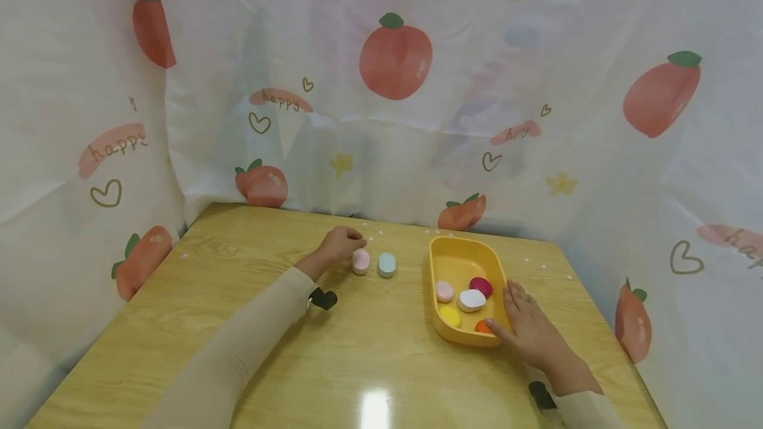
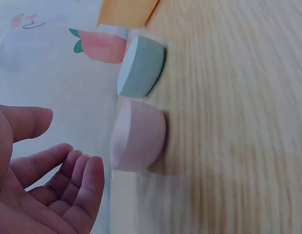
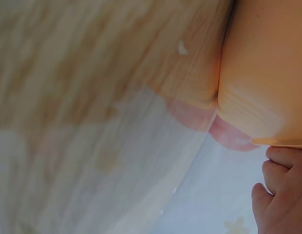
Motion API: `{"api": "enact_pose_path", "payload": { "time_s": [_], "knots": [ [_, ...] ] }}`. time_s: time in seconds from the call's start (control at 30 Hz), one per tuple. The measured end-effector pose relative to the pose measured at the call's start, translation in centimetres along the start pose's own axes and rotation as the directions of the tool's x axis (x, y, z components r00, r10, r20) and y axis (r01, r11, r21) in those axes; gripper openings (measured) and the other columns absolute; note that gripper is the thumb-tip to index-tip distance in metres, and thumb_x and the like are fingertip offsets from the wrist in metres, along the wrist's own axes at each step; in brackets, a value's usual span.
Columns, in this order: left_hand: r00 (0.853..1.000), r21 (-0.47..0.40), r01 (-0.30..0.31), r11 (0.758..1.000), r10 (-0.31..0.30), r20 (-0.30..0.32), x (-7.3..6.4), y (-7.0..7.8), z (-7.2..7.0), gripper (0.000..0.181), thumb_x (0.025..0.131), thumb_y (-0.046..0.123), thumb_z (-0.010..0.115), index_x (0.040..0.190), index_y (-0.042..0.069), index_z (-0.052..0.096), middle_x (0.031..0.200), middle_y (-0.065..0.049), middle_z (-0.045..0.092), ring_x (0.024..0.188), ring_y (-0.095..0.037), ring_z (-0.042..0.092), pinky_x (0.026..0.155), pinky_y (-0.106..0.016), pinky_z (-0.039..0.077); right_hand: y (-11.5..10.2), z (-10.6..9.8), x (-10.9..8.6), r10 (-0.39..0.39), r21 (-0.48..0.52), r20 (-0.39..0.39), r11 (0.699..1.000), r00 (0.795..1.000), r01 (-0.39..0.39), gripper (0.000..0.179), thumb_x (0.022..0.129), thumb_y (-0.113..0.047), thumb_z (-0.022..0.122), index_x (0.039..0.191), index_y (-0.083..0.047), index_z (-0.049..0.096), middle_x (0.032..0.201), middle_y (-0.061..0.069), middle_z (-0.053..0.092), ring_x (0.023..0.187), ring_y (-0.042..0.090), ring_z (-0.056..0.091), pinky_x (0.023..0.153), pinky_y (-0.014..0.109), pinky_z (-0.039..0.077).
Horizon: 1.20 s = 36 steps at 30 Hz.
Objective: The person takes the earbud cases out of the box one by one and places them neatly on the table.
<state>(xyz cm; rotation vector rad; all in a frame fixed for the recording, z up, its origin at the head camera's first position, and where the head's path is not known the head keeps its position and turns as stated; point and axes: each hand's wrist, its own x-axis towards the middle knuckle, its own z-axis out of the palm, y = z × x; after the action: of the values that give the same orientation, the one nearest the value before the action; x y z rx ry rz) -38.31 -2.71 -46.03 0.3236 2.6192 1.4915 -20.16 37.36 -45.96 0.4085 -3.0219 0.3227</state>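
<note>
A printed curtain (image 1: 334,144) backs the desk (image 1: 310,363). Against the tray (image 1: 461,258) lies the right hand (image 1: 534,331), fingers straight; the left hand (image 1: 336,247), empty, fingers parted, is near the pink block (image 1: 360,262). The mint block (image 1: 387,265) stands between that and the tray; five pieces (image 1: 472,300) lie inside.

Hands (image 1: 338,245) (image 1: 533,331) by pink block (image 1: 360,262) and yellow tray (image 1: 466,265), mint block (image 1: 387,265) between

I see the tray (image 1: 456,263) on the tabletop (image 1: 334,363), with five pieces (image 1: 472,300) inside it. Left of the tray are two blocks (image 1: 387,265) and the left hand (image 1: 338,245); at its right, the right hand (image 1: 532,324); behind, the cloth (image 1: 393,144).
</note>
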Motion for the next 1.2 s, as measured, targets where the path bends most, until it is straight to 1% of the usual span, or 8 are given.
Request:
{"api": "enact_pose_path", "payload": {
  "time_s": [0.17, 0.33, 0.47, 0.7, 0.8, 0.97, 1.1, 1.2],
  "knots": [
    [0.999, -0.037, 0.017, 0.999, -0.015, 0.048, -0.1, 1.1, 0.2, 0.036, 0.096, 0.023, 0.064, 0.123, -0.001, 0.063, 0.117, -0.013, 0.063, 0.096, -0.025, 0.064, 0.074, -0.032, 0.056, -0.2, -0.1, 0.0, 0.001, -0.004, -0.002, 1.000, 1.000, -0.001, 0.089, 0.098, -0.056, 0.046, 0.146, 0.015, 0.021, 0.156, 0.029, 0.011, 0.143, 0.044, 0.009, 0.115, 0.055, 0.011],
    [0.998, -0.061, -0.009, 0.998, 0.013, 0.069, 0.3, 1.8, 0.9, 0.045, 0.096, 0.024, 0.064, 0.130, -0.005, 0.056, 0.123, -0.016, 0.060, 0.096, -0.025, 0.064, 0.073, -0.031, 0.056, 0.0, -0.2, 0.1, -0.002, -0.011, -0.011, 1.000, 1.000, 0.002, 0.089, 0.098, -0.055, 0.046, 0.146, 0.016, 0.022, 0.156, 0.030, 0.012, 0.143, 0.044, 0.010, 0.115, 0.055, 0.011],
    [0.995, -0.071, -0.033, 0.997, 0.039, 0.089, 0.4, 2.6, 1.7, 0.047, 0.097, 0.026, 0.063, 0.132, -0.004, 0.055, 0.125, -0.017, 0.059, 0.097, -0.031, 0.064, 0.075, -0.032, 0.056, 0.0, -0.3, 0.2, 0.003, 0.004, -0.004, 1.000, 1.000, -0.003, 0.089, 0.098, -0.055, 0.047, 0.146, 0.015, 0.022, 0.156, 0.030, 0.012, 0.143, 0.044, 0.009, 0.115, 0.055, 0.009],
    [0.986, -0.154, -0.050, 0.987, 0.073, 0.153, 0.5, 4.6, 4.2, 0.048, 0.098, 0.025, 0.061, 0.135, -0.004, 0.052, 0.126, -0.016, 0.057, 0.105, -0.032, 0.062, 0.078, -0.033, 0.056, -0.1, -0.1, -0.1, 0.016, 0.012, -0.002, 1.000, 1.000, -0.016, 0.089, 0.097, -0.056, 0.047, 0.146, 0.014, 0.022, 0.156, 0.029, 0.012, 0.143, 0.043, 0.008, 0.115, 0.055, 0.010],
    [0.982, -0.164, -0.056, 0.985, 0.084, 0.168, 0.4, 5.5, 5.4, 0.048, 0.097, 0.027, 0.062, 0.135, -0.001, 0.054, 0.123, -0.013, 0.059, 0.105, -0.034, 0.062, 0.078, -0.033, 0.056, -0.1, 0.0, -0.2, 0.021, 0.017, -0.002, 1.000, 1.000, -0.021, 0.090, 0.097, -0.056, 0.047, 0.147, 0.014, 0.021, 0.156, 0.029, 0.012, 0.144, 0.043, 0.008, 0.115, 0.056, 0.010],
    [0.978, -0.129, -0.095, 0.987, 0.117, 0.175, 0.7, 6.8, 7.1, 0.044, 0.096, 0.027, 0.064, 0.132, 0.002, 0.057, 0.116, -0.010, 0.062, 0.100, -0.035, 0.064, 0.074, -0.032, 0.056, -0.1, 0.2, -0.2, 0.030, 0.019, 0.001, 0.999, 1.000, -0.030, 0.090, 0.097, -0.056, 0.047, 0.148, 0.013, 0.020, 0.157, 0.027, 0.011, 0.144, 0.042, 0.007, 0.114, 0.057, 0.011],
    [0.970, -0.122, -0.125, 0.985, 0.147, 0.193, 0.7, 8.0, 8.1, 0.042, 0.096, 0.026, 0.063, 0.131, 0.002, 0.058, 0.115, -0.011, 0.062, 0.098, -0.036, 0.065, 0.071, -0.031, 0.056, 0.0, 0.2, -0.2, 0.025, 0.015, -0.008, 1.000, 1.000, -0.025, 0.089, 0.097, -0.056, 0.047, 0.148, 0.013, 0.020, 0.157, 0.027, 0.011, 0.144, 0.041, 0.007, 0.114, 0.056, 0.011],
    [0.964, -0.107, -0.152, 0.983, 0.171, 0.202, 0.7, 8.9, 9.0, 0.042, 0.096, 0.024, 0.064, 0.130, 0.001, 0.059, 0.112, -0.010, 0.063, 0.092, -0.033, 0.066, 0.068, -0.029, 0.056, 0.2, 0.2, -0.3, 0.017, 0.006, -0.013, 1.000, 1.000, -0.017, 0.089, 0.098, -0.056, 0.047, 0.147, 0.013, 0.021, 0.157, 0.027, 0.011, 0.144, 0.042, 0.007, 0.115, 0.055, 0.010]
  ]
}}
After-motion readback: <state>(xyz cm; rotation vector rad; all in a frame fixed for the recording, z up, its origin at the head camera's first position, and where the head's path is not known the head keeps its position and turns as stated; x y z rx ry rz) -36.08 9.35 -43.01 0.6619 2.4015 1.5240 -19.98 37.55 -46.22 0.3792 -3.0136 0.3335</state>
